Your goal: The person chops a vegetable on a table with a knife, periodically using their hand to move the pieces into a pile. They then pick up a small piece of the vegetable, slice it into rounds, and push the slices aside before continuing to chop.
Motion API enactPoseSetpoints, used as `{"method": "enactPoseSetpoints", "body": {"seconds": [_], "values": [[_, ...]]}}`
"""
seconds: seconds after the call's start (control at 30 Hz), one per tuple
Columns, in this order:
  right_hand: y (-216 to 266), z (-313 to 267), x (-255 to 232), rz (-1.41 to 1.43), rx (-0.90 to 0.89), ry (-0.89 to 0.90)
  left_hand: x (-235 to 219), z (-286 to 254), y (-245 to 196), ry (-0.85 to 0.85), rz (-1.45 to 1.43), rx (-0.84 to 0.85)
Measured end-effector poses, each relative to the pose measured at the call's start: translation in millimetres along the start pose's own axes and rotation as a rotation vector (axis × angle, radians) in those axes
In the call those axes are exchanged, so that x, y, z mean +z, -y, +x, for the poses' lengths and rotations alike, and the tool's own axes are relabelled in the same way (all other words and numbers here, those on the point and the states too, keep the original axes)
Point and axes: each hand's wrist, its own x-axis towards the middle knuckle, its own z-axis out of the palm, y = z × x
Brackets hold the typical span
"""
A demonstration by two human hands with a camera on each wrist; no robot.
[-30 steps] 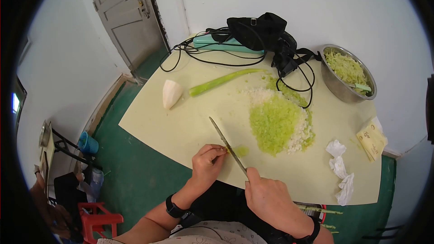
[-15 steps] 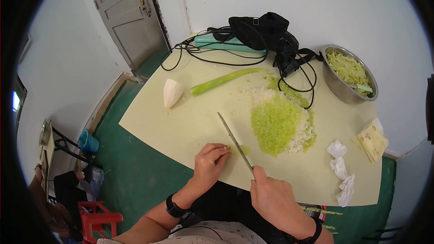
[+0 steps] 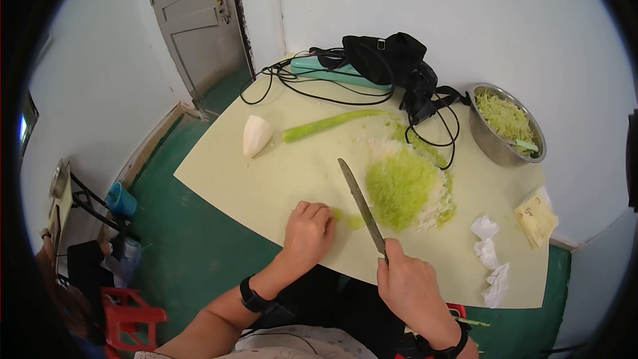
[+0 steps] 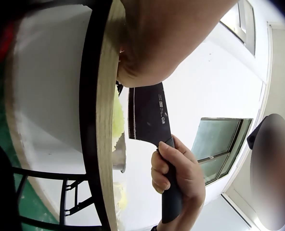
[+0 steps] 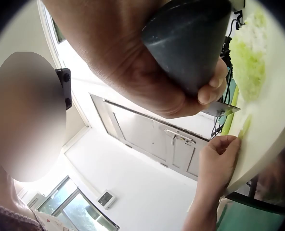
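My right hand (image 3: 413,286) grips the black handle of a kitchen knife (image 3: 362,206); its broad dark blade (image 4: 149,113) shows in the left wrist view. The blade is raised over the table, right of the left hand. My left hand (image 3: 310,231) rests at the table's near edge, fingers curled, thumb and fingertips pinching a small green vegetable piece (image 5: 241,133). Thin green bits (image 3: 355,221) lie beside those fingertips. Just beyond the blade spreads a heap of chopped green and white vegetable (image 3: 402,186).
A long green stalk (image 3: 325,125) and a peeled white root piece (image 3: 256,136) lie farther back. Behind them are a black bag (image 3: 385,53) with cables and a teal case (image 3: 309,66). A metal bowl (image 3: 495,143) of shreds, crumpled tissues (image 3: 488,252) and a yellow packet (image 3: 535,219) stand right.
The knife has moved right, away from the left hand, and more of its blade's side now shows. The left hand stays near the same spot, more curled. The head view has shifted slightly.
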Motion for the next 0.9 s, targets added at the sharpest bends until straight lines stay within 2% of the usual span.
{"method": "enactPoseSetpoints", "body": {"seconds": [0.07, 0.2, 0.4, 0.5, 0.7, 0.8, 0.9], "values": [[-3.8, -1.9, 4.1, -0.009, 0.012, -0.007, -6.0, -2.1, 10.5, 0.02, 0.061, -0.06], [-4.9, -3.6, 16.0, 0.004, 0.06, 0.013, -13.5, 0.8, 24.5, -0.085, 0.071, -0.067], [-0.3, -2.9, 21.7, 0.032, 0.028, -0.006, -14.2, 4.0, 24.5, 0.013, -0.135, -0.038], [1.0, -2.2, 17.1, 0.06, 0.048, 0.007, -18.2, 3.9, 19.7, 0.092, -0.176, -0.117], [-0.4, -0.5, 15.3, 0.037, 0.044, -0.025, -21.0, 3.4, 17.3, 0.141, -0.234, -0.138], [0.6, -0.2, 12.1, 0.012, 0.04, -0.026, -16.7, 3.7, 16.2, -0.009, -0.19, -0.115], [3.5, -3.4, 13.1, -0.02, 0.028, -0.039, -13.6, 9.8, 12.9, -0.254, -0.598, -0.399]]}}
